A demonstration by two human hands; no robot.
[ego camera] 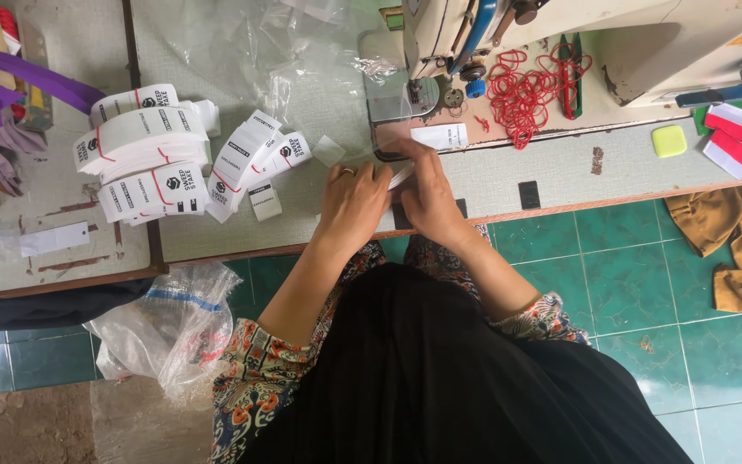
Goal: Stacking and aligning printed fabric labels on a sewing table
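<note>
Your left hand and right hand meet at the near edge of the bench, just in front of the sewing machine. Between them you hold a small white label; only a sliver of it shows between the two hands. The fingers of both hands are curled together on it, the right hand's from above and the left hand's from the side. There is a ring on your left hand.

Just beyond your right hand a second white label lies flat by the machine's foot. To your left, bundles of white labels bound with red rubber bands are stacked on the bench, with a looser fan of labels beside them. Crumpled clear plastic lies behind those. A heap of red rubber bands sits on the machine's base to your right, and further right lie a yellow-green square and red-and-white cloth pieces. A clear plastic bag hangs below the bench edge, and brown cloth lies on the green tiled floor.
</note>
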